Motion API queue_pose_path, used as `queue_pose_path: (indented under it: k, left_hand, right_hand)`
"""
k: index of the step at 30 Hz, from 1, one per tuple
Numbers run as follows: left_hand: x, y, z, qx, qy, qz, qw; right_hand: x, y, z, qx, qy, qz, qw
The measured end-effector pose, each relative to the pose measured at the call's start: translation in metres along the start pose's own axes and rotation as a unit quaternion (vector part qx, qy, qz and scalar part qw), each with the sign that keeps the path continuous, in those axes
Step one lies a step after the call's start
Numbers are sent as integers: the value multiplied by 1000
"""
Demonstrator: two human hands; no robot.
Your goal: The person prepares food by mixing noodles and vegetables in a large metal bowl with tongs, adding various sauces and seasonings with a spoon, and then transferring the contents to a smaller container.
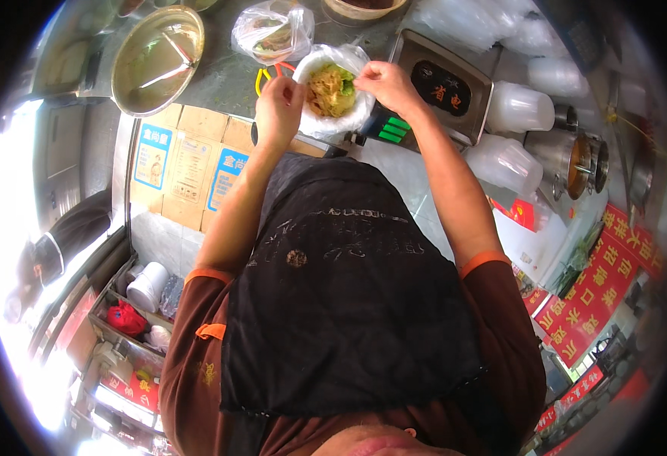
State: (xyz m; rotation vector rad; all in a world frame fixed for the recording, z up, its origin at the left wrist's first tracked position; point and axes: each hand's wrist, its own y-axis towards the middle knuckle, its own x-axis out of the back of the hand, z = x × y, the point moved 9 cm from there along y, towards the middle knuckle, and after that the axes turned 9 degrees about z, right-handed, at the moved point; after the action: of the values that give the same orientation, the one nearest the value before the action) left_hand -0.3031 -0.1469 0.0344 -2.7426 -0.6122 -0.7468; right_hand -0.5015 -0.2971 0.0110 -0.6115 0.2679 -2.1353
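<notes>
A white bowl lined with a clear plastic bag [342, 122] stands before me at the edge of the dark worktop. Noodle-like food [327, 94] with green lettuce [347, 80] fills it. My left hand [281, 108] pinches the bag's edge at the left rim; the plastic between those fingers is mostly hidden. At the right rim, my right hand [387, 85] has thumb and fingertips closed on the bag, close to the lettuce. Just beyond the bowl sits a second bagged portion of food [273, 31]. Red and yellow handles [261, 80] show behind my left hand.
A large metal basin [156, 85] with tongs [165, 77] inside stands left on the worktop [225, 85]. To the right are a dark appliance with a lit panel [439, 91], stacked clear plastic tubs [518, 108] and a metal pot of orange-brown liquid [564, 162]. Flattened cardboard [188, 165] lines the near side.
</notes>
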Motion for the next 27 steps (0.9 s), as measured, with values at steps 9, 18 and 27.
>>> queue_pose_path:
  k: [9,18,27]
  left_hand:
    - [-22,-7,74,157,84,183,967]
    - [-70,-48,132,237,-253,283,894]
    - [-43,-54,39,182,-469,327,800]
  right_hand:
    - [-56,-5,-12,-124,106,78,984]
    - [53,-100,14,166,504,-16,848]
    - [30,-262,-309,-306,-1,-334,891]
